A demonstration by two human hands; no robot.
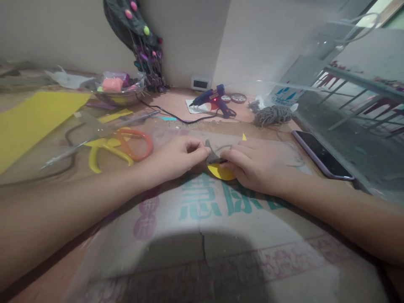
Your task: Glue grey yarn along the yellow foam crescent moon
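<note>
Over the middle of the work sheet, a small grey yarn-covered piece (213,157) sits against a rounded yellow paper piece (221,172). My left hand (181,156) is closed, thumb and forefinger pinched at the upper left tip of the grey piece. From the other side, my right hand (255,164) presses its fingers around the grey piece and the yellow paper; its curled fingers hide their right part. A thin grey strand (224,147) curves between the two hands. Orange-and-yellow-handled scissors (139,145) lie to the left of my left hand.
A blue glue gun (212,101) with a lit red light stands behind the hands. Grey yarn (274,115) and a phone (322,154) are at the right. A bowl (118,97) of craft material and yellow sheet (34,122) are at left. Printed sheet (170,261) covers the table front.
</note>
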